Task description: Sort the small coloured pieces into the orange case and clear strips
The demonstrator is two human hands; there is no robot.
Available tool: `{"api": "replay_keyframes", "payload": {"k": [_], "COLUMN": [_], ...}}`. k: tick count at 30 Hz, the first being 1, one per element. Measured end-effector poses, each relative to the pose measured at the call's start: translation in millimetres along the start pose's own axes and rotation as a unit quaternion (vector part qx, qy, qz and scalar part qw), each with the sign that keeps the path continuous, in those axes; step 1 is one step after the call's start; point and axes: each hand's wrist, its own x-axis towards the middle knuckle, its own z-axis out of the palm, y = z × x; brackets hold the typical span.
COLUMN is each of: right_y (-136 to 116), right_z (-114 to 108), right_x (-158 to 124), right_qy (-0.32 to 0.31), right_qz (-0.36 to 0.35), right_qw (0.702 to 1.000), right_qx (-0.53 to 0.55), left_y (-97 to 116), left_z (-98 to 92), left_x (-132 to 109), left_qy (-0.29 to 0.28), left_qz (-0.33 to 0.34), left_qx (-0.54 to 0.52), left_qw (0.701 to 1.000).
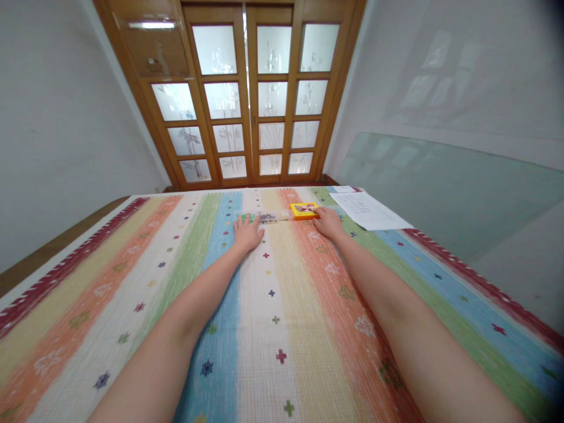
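Note:
Both arms stretch toward the far end of the table. My left hand (249,235) lies with its fingers spread on the left part of a long clear plastic case (278,217), which has green at its left end and dark small marks in the middle. Just right of it is a small yellow box (304,210) with red and white print. My right hand (328,224) has its thumb and fingers on the right end of that box. The box and the case look in contact. What lies under each palm is hidden.
A striped, patterned cloth (255,329) covers the table. White paper sheets (368,210) with faint writing lie at the far right edge. A pale glass panel (440,182) leans along the right wall. Wooden doors with glass panes (247,94) stand beyond the table.

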Motion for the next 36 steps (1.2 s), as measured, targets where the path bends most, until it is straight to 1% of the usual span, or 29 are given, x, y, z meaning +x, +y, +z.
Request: {"api": "replay_keyframes", "payload": {"k": [6,12,16,21,27,36], "right_y": [2,3,4,6,5,5], "right_z": [3,0,-1,1,0,0], "right_x": [5,6,6,8,9,14], "right_qy": [-0.001,-0.002,-0.003,-0.01,-0.017,-0.012], "right_qz": [0.008,0.017,0.01,0.014,0.012,0.009], "right_qw": [1.0,1.0,1.0,1.0,1.0,1.0], "right_qx": [-0.01,-0.011,-0.007,-0.011,-0.015,-0.009], "left_y": [0,-3,-6,-8,-5,-4], "left_z": [3.3,4.3,6.7,10.8,12.4,13.3], "left_x": [13,29,35,41,46,46], "left_qy": [-0.011,-0.033,-0.035,-0.027,-0.023,-0.018], "left_qz": [0.005,0.014,0.01,0.004,-0.005,0.004], "left_qx": [-0.003,-0.014,-0.024,-0.028,-0.027,-0.024], "left_qw": [1.0,0.999,0.999,0.999,0.999,1.0]}}
